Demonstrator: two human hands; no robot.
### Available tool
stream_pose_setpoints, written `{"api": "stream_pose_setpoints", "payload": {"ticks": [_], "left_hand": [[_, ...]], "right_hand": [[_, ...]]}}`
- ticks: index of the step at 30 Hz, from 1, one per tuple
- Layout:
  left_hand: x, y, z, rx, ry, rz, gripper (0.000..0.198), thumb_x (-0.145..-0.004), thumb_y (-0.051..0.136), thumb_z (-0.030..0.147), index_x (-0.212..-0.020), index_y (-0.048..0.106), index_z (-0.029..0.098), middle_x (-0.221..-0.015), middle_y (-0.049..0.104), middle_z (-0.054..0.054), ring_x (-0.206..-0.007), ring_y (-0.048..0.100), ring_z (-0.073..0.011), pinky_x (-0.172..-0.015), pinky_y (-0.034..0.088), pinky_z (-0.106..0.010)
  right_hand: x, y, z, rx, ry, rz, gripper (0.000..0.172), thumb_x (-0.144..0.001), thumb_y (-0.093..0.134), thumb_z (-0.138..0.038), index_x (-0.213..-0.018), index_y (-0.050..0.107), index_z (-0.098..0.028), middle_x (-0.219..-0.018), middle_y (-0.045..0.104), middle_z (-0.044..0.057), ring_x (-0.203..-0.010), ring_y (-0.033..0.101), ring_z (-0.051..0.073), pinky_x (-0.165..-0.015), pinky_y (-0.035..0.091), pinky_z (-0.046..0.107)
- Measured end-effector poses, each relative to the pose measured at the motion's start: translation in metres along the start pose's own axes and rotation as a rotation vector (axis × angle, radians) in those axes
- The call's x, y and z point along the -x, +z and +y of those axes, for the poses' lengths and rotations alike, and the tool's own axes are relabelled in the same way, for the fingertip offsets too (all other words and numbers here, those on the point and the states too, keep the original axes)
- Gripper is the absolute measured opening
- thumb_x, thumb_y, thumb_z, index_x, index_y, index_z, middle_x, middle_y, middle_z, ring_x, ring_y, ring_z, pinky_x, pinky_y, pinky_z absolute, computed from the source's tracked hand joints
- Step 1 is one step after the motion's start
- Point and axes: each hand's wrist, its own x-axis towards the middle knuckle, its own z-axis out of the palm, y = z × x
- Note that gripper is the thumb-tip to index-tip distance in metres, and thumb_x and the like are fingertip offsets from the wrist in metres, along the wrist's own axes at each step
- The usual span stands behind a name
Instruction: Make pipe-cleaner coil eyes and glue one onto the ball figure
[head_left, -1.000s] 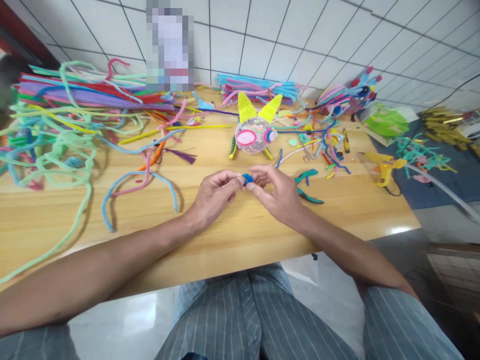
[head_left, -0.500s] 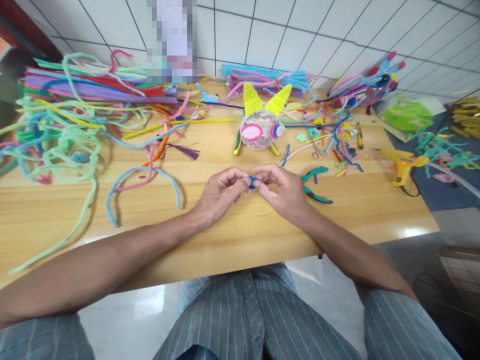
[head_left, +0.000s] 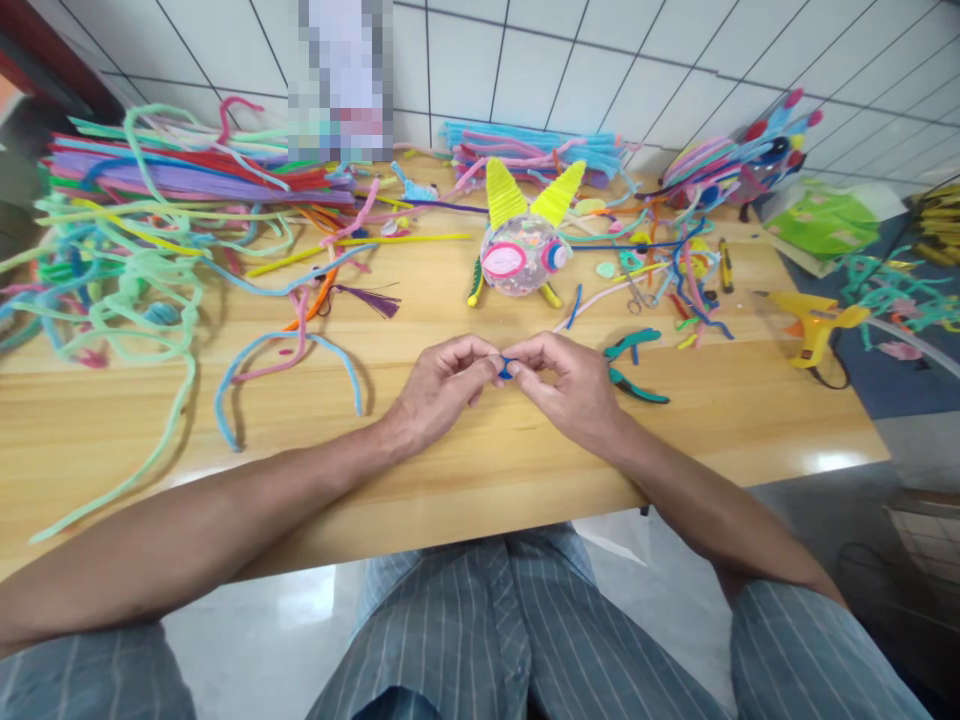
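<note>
A small piece of blue pipe cleaner (head_left: 506,368) is pinched between the fingertips of both hands, above the table's front half. My left hand (head_left: 448,385) is closed on its left end, and my right hand (head_left: 564,385) grips the right end. Its exact shape is partly hidden by the fingers. Just beyond the hands stands a clear ball figure (head_left: 517,282) with yellow wrapped ears, pink and blue eyes and yellow-green legs. Green-handled pliers (head_left: 637,390) lie open right of my right hand, with a short blue piece between the handles.
Pipe cleaners in many colours (head_left: 202,180) heap up at the left and back of the wooden table (head_left: 315,520). A yellow glue gun (head_left: 814,325) rests near the right edge. Small scissors (head_left: 637,295) and a yellow cutter (head_left: 725,265) lie among scraps. A tiled wall (head_left: 465,60) stands behind.
Both hands keep their pinch on the blue piece with hardly any movement. The view has shifted slightly; nothing on the table has visibly been moved.
</note>
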Motion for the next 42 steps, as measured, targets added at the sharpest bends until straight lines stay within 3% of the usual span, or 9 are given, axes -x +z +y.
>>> {"api": "stream_pose_setpoints", "payload": {"ticks": [8,14,27,38,42], "left_hand": [[0.003,0.001,-0.007,-0.012,0.056,0.022,0.016,-0.087,0.072,0.031,-0.080,0.072,0.017,-0.061,0.060,0.004,-0.051,0.044,-0.0077,-0.050,0.036,-0.021],[0.001,0.002,-0.003,0.040,0.063,0.055,0.017,-0.087,0.073,0.033,-0.083,0.072,0.017,-0.066,0.067,0.002,-0.048,0.044,-0.0065,-0.046,0.036,-0.020],[0.000,0.000,-0.004,0.016,0.063,0.030,0.010,-0.084,0.073,0.027,-0.082,0.075,0.017,-0.066,0.070,0.001,-0.049,0.047,-0.0071,-0.047,0.039,-0.020],[-0.002,0.000,-0.001,0.015,0.013,0.058,0.013,-0.082,0.076,0.031,-0.079,0.075,0.018,-0.067,0.073,-0.001,-0.047,0.044,-0.0074,-0.045,0.035,-0.021],[-0.004,0.002,-0.001,0.115,-0.004,0.126,0.014,-0.077,0.080,0.031,-0.078,0.073,0.018,-0.070,0.075,-0.001,-0.044,0.043,-0.0068,-0.044,0.035,-0.022]], "right_hand": [[0.002,0.003,0.002,-0.074,-0.005,0.015,0.009,-0.092,0.065,-0.019,-0.096,0.073,-0.021,-0.084,0.076,0.002,-0.076,0.072,0.016,-0.072,0.056,0.029],[0.003,0.010,0.004,-0.363,0.114,-0.004,0.021,-0.092,0.069,-0.025,-0.112,0.065,-0.022,-0.094,0.077,0.002,-0.084,0.075,0.015,-0.076,0.059,0.029],[0.002,0.008,0.007,-0.441,0.161,-0.027,0.011,-0.091,0.071,-0.026,-0.101,0.067,-0.021,-0.086,0.075,0.000,-0.077,0.071,0.014,-0.073,0.056,0.029],[-0.003,0.010,0.012,-0.610,0.255,0.009,0.031,-0.085,0.083,-0.041,-0.096,0.061,-0.022,-0.079,0.069,-0.003,-0.068,0.065,0.011,-0.067,0.054,0.027],[-0.002,0.012,0.011,-0.635,0.267,0.040,0.038,-0.085,0.085,-0.048,-0.101,0.061,-0.023,-0.088,0.071,-0.001,-0.077,0.067,0.014,-0.072,0.056,0.029]]}}
